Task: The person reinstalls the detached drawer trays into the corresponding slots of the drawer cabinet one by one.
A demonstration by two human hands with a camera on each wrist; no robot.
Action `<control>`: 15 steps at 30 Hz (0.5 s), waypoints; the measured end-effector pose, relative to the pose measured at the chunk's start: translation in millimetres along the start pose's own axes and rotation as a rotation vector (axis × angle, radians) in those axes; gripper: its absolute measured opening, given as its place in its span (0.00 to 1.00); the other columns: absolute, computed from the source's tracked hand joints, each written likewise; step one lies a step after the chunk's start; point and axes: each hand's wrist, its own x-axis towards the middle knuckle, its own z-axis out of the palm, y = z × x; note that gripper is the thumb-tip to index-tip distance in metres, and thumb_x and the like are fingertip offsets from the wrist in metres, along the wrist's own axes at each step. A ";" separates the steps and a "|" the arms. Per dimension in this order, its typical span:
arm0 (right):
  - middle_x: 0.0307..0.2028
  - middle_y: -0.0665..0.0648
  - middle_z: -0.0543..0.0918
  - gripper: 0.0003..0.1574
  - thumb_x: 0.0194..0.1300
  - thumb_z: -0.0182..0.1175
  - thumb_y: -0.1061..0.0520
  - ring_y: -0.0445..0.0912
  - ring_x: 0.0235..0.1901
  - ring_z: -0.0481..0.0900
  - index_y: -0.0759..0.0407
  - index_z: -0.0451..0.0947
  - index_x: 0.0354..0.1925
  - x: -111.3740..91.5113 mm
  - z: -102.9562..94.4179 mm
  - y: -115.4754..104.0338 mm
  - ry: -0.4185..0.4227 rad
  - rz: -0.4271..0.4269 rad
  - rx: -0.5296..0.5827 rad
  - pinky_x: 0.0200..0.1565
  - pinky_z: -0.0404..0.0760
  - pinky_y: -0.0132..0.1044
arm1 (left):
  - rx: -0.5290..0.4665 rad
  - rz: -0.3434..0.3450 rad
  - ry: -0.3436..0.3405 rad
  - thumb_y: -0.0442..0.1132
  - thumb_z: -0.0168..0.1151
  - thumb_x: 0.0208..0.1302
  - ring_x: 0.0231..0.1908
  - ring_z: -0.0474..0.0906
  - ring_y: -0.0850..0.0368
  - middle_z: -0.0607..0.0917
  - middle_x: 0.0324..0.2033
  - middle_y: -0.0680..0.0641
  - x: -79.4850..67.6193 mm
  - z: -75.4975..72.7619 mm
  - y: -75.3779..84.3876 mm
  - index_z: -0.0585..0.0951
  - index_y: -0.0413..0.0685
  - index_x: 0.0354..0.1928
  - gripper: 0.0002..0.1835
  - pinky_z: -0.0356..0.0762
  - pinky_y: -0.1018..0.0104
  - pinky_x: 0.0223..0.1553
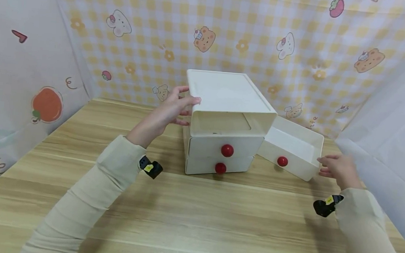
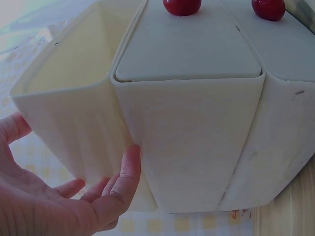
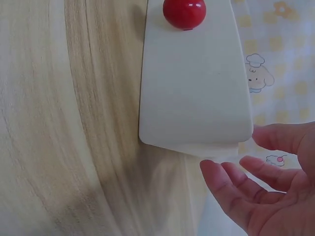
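Note:
A white stacked drawer cabinet (image 1: pixel 231 92) stands on the table, its top compartment (image 1: pixel 220 123) without a drawer. Two closed drawers with red round knobs (image 1: pixel 227 150) sit below. My left hand (image 1: pixel 169 110) rests at the cabinet's upper left edge, thumb on top and fingers spread along the side wall (image 2: pixel 83 128). To the right of the cabinet lies a pulled-out white drawer (image 1: pixel 295 143), its hollow facing up and its red knob (image 1: pixel 282 161) toward me. My right hand (image 1: pixel 340 169) is at its front right corner, thumb right at the edge, fingers loosely bent and apart.
A light wood table (image 1: pixel 188 212) reaches toward me. Behind it hangs a yellow checked cloth (image 1: pixel 231 33) with cartoon animals, close behind the cabinet. White printed cloth (image 1: pixel 18 68) closes off the left side, and more white cloth (image 1: pixel 396 110) the right.

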 end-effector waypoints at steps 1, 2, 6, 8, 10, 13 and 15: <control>0.33 0.60 0.79 0.39 0.67 0.50 0.56 0.36 0.22 0.80 0.86 0.51 0.61 0.6 0.6 1.1 -0.006 0.000 0.024 0.35 0.84 0.34 | 0.003 0.002 0.001 0.48 0.54 0.65 0.52 0.71 0.45 0.64 0.59 0.41 0.2 0.0 -0.3 0.49 0.55 0.70 0.36 0.81 0.59 0.41; 0.29 0.53 0.79 0.39 0.67 0.50 0.56 0.36 0.22 0.80 0.86 0.51 0.61 1.3 1.1 2.3 -0.012 0.000 0.044 0.35 0.84 0.34 | 0.001 0.003 0.004 0.48 0.54 0.64 0.52 0.71 0.45 0.65 0.58 0.41 0.7 0.0 -0.7 0.49 0.55 0.69 0.36 0.81 0.59 0.41; 0.22 0.39 0.75 0.38 0.66 0.51 0.58 0.36 0.22 0.80 0.85 0.50 0.62 1.8 2.8 6.6 -0.043 0.001 0.115 0.35 0.84 0.34 | -0.002 0.004 0.000 0.49 0.54 0.64 0.53 0.70 0.45 0.64 0.59 0.41 1.4 -0.1 -2.1 0.49 0.55 0.70 0.36 0.80 0.57 0.44; 0.22 0.39 0.75 0.37 0.66 0.51 0.60 0.36 0.22 0.80 0.86 0.50 0.62 1.4 3.1 7.8 -0.050 0.000 0.131 0.34 0.84 0.33 | -0.006 0.005 0.001 0.49 0.54 0.64 0.53 0.70 0.45 0.64 0.59 0.41 2.0 0.3 -2.7 0.49 0.55 0.70 0.36 0.80 0.58 0.44; 0.22 0.39 0.76 0.35 0.66 0.51 0.62 0.37 0.21 0.80 0.86 0.52 0.60 1.4 3.7 8.3 -0.050 0.001 0.145 0.34 0.84 0.33 | -0.007 0.010 0.003 0.49 0.54 0.64 0.53 0.70 0.45 0.63 0.59 0.41 2.6 0.4 -3.2 0.49 0.55 0.69 0.36 0.80 0.58 0.43; 0.22 0.40 0.76 0.33 0.65 0.51 0.63 0.37 0.21 0.80 0.87 0.54 0.59 2.5 4.3 7.8 -0.040 0.011 0.142 0.33 0.84 0.32 | -0.005 0.020 0.009 0.49 0.53 0.64 0.52 0.71 0.45 0.63 0.59 0.41 3.2 0.3 -4.2 0.50 0.54 0.69 0.35 0.81 0.61 0.40; 0.22 0.40 0.76 0.32 0.65 0.51 0.63 0.37 0.21 0.80 0.87 0.56 0.58 3.2 5.2 7.6 -0.029 0.010 0.129 0.33 0.84 0.32 | -0.003 0.024 0.009 0.49 0.53 0.65 0.53 0.71 0.45 0.63 0.60 0.41 3.4 -0.1 -4.7 0.50 0.54 0.69 0.36 0.81 0.61 0.39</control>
